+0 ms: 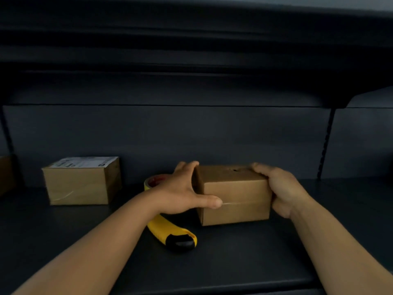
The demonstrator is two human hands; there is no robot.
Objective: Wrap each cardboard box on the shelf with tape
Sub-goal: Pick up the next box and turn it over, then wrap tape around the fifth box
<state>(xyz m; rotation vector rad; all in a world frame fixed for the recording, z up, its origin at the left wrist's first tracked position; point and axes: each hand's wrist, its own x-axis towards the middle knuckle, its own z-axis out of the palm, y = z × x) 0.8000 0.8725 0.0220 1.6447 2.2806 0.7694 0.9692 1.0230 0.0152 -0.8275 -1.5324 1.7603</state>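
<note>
Both hands hold a small cardboard box (235,194) on the dark shelf (234,258).

The box is plain brown, standing right of centre, with a clear strip of tape across its front face and a small dark mark on top. The left hand (182,190) spans its left side, fingers over the top edge and thumb pressed on the tape line. The right hand (280,188) curls around the right side. A tape roll (152,182) and yellow cutter (172,235) lie just left; another box (81,182) sits further left.
</note>
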